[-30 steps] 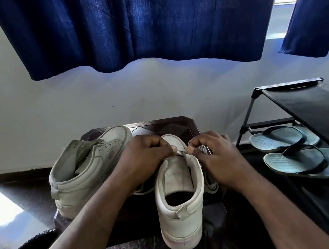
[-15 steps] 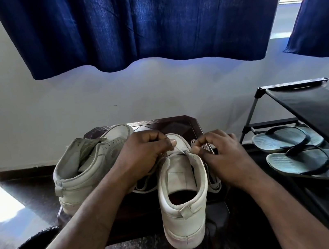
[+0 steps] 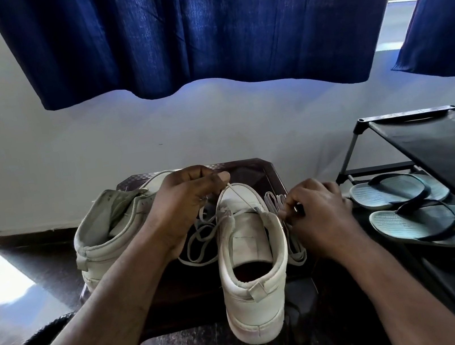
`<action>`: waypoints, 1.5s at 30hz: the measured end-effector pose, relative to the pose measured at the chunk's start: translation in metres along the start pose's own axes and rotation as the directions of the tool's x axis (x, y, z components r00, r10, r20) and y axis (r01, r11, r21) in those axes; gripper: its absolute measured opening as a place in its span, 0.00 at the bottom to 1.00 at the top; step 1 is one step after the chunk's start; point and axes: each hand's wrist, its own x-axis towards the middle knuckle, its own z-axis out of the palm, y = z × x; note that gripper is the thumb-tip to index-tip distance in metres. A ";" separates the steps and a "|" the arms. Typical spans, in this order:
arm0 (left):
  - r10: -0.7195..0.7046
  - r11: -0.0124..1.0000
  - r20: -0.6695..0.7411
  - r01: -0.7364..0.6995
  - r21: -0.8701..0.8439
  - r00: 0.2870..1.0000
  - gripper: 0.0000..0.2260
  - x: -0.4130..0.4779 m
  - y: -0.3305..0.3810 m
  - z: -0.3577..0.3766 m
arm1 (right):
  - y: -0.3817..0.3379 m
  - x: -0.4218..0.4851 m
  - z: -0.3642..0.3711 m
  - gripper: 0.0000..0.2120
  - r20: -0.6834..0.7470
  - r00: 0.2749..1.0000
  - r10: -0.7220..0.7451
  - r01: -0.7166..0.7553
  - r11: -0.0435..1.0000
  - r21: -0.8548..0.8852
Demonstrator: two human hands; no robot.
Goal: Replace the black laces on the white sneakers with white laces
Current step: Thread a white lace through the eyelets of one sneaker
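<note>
Left hand (image 3: 187, 205): raised above the toe end of the upright sneaker (image 3: 256, 287), thumb and forefinger pinching one strand of white lace (image 3: 242, 198). The strand runs taut from the pinch down to the shoe's right top edge.

Right hand (image 3: 319, 214): low against the sneaker's right side, fingers curled, tips pinching lace just beside the collar.

Upright sneaker: heel toward the camera, standing on the dark table (image 3: 252, 169), between both hands. Slack lace loops lie on the table to its left, and more folded lace lies along its right side.

Second sneaker (image 3: 105, 236): on its side at the table's left, partly behind the left wrist.

Change from half a second ago: the left hand is higher and further from the tongue, and the strand, slack then, is drawn straight. The right hand sits lower and further right. A second ago both hands met at the tongue's top.

Hard to make out: the eyelets, covered by the tongue and the hands; the exact lace end in the right fingertips; the second sneaker's toe, covered by the left hand.

Surroundings: two flip-flops (image 3: 396, 190) on a lower shelf of a black rack (image 3: 439, 144) at right; blue curtain (image 3: 197, 28) above a pale wall (image 3: 37, 143).
</note>
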 end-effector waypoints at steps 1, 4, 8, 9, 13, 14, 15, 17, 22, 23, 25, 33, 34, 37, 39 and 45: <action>0.002 1.000 -0.002 -0.002 -0.008 1.000 0.07 -0.001 0.001 0.001 | -0.001 0.000 0.001 0.04 -0.005 0.998 -0.056 0.056 0.996 0.063; 0.032 0.999 0.009 -0.032 -0.029 0.999 0.06 -0.002 0.004 0.002 | -0.005 0.000 0.003 0.07 -0.008 0.979 -0.206 0.203 0.959 0.199; 0.075 0.995 0.013 -0.074 -0.069 0.997 0.08 -0.003 0.007 0.003 | -0.005 0.001 0.009 0.14 -0.069 0.971 -0.231 0.240 0.955 0.176; 0.083 0.993 0.001 -0.083 -0.080 0.997 0.08 -0.003 0.009 0.003 | -0.005 0.001 0.010 0.13 -0.070 0.970 -0.234 0.243 0.953 0.180; 0.142 0.980 -0.047 -0.147 -0.134 0.989 0.07 -0.003 0.011 0.002 | 0.000 0.002 0.009 0.10 -0.084 0.952 -0.294 0.306 0.923 0.235; 0.161 0.973 -0.054 -0.167 -0.156 0.986 0.07 -0.003 0.012 0.002 | 0.000 0.002 0.009 0.09 -0.099 0.947 -0.305 0.320 0.916 0.240; 0.180 0.965 -0.064 -0.189 -0.184 0.982 0.08 -0.004 0.013 0.002 | 0.001 0.002 0.010 0.10 -0.115 0.944 -0.309 0.328 0.914 0.238; 0.217 0.953 -0.078 -0.228 -0.201 0.973 0.10 -0.002 0.013 0.000 | 0.001 0.001 0.012 0.11 -0.127 0.945 -0.303 0.325 0.918 0.229; 0.250 0.939 -0.094 -0.265 -0.219 0.964 0.11 -0.002 0.014 -0.002 | -0.001 0.000 0.009 0.06 -0.073 0.968 -0.241 0.240 0.970 -0.029; 0.239 0.945 -0.086 -0.252 -0.209 0.967 0.10 -0.001 0.012 -0.003 | -0.001 0.000 0.008 0.05 -0.027 0.980 -0.195 0.191 0.976 -0.102; 0.209 0.957 -0.057 -0.216 -0.196 0.976 0.07 -0.003 0.010 -0.001 | 0.000 0.001 0.008 0.04 0.025 0.990 -0.137 0.139 0.976 -0.166; 0.176 0.957 -0.038 -0.180 -0.226 0.984 0.07 -0.004 0.011 0.008 | 0.002 0.001 0.012 0.13 -0.130 0.927 -0.353 0.373 0.908 0.190; 0.177 0.954 -0.036 -0.181 -0.238 0.984 0.07 -0.004 0.010 0.009 | 0.000 0.001 0.012 0.12 -0.138 0.926 -0.352 0.372 0.910 0.181; 0.135 0.955 -0.043 -0.141 -0.260 0.990 0.07 -0.005 0.008 0.009 | 0.000 0.000 0.010 0.07 -0.097 0.956 -0.278 0.279 0.960 0.000; 0.115 0.968 -0.041 -0.121 -0.220 0.992 0.09 -0.005 0.005 0.009 | 0.003 0.001 0.007 0.06 -0.010 0.988 -0.154 0.150 0.974 -0.167; 0.085 0.977 -0.033 -0.090 -0.195 0.996 0.07 -0.004 0.002 0.011 | 0.000 0.000 0.005 0.09 -0.100 0.948 -0.302 0.311 0.947 0.086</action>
